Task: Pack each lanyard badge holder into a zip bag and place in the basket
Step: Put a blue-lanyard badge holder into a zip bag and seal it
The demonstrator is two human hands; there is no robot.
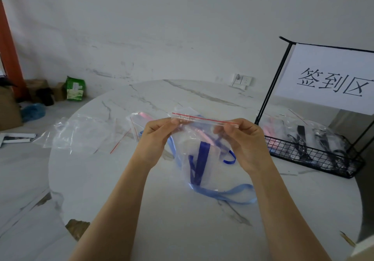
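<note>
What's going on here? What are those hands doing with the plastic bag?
A person is packing things into bags. The left hand and right hand each pinch one end of the red-lined top of a zip bag, holding it above the table. A dark blue lanyard sits inside it. The wire basket on the right already holds several packed bags.

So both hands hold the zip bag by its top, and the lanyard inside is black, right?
Not quite. In the head view the left hand and right hand do pinch the zip bag by its top, but the lanyard inside is blue, not black.
</note>
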